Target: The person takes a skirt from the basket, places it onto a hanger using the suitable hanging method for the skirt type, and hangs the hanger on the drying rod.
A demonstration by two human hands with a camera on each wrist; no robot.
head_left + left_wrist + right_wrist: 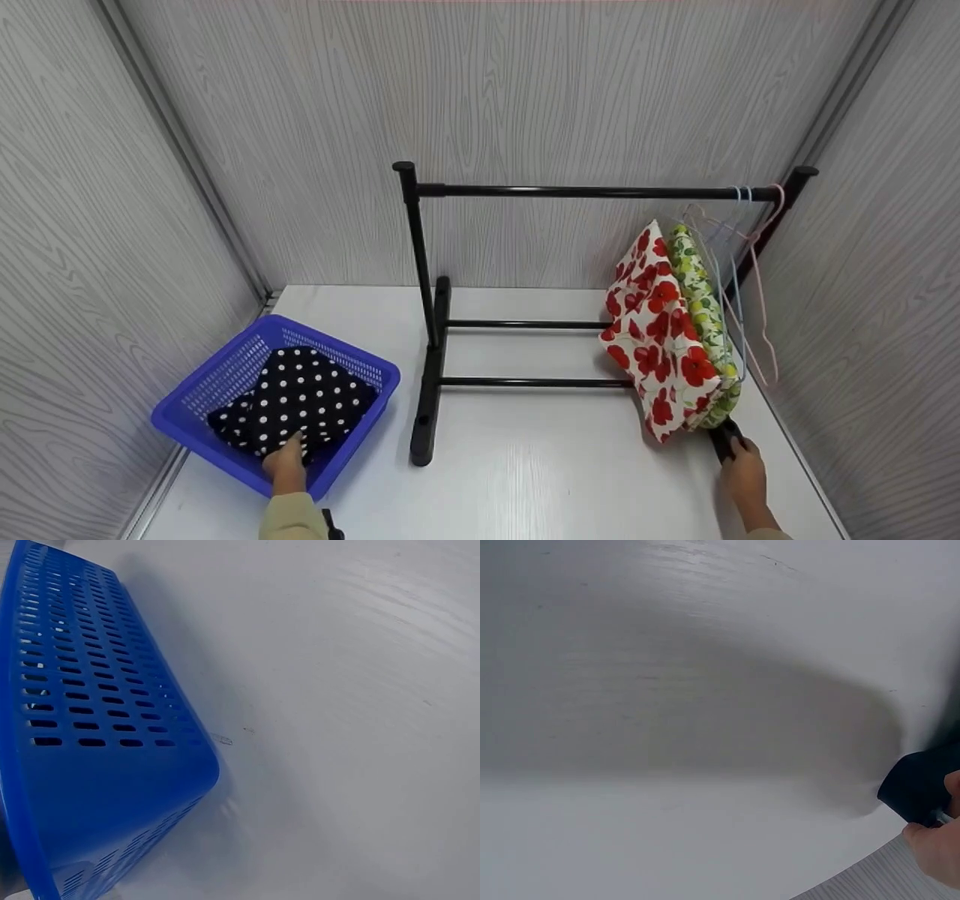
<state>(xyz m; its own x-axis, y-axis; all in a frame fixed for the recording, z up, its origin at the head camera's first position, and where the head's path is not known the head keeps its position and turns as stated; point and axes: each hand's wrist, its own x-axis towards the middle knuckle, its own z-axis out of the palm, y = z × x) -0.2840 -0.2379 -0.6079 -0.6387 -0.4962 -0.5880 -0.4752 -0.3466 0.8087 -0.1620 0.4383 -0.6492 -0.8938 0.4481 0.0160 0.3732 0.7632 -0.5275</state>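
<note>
In the head view my left hand [286,463] reaches into a blue plastic basket [169,412] and pinches the near edge of a black cloth with white dots [300,397], thumb on top. Its other fingers are hidden. The left wrist view shows only the basket's slotted side [112,772] and the tabletop. On the right, my right hand [744,474] grips the front end of the black foot [919,784] of a small clothes rack [570,192]. A white cloth with red flowers [660,337] and a green-and-yellow patterned cloth [701,315] hang at the rack's right end.
Pink [759,270] and blue hangers [736,262] crowd the bar's right end. The rack's left foot [425,420] stands near the basket. Two lower bars [525,382] join the feet. Grey wood-grain panels [525,90] enclose the white table [525,472].
</note>
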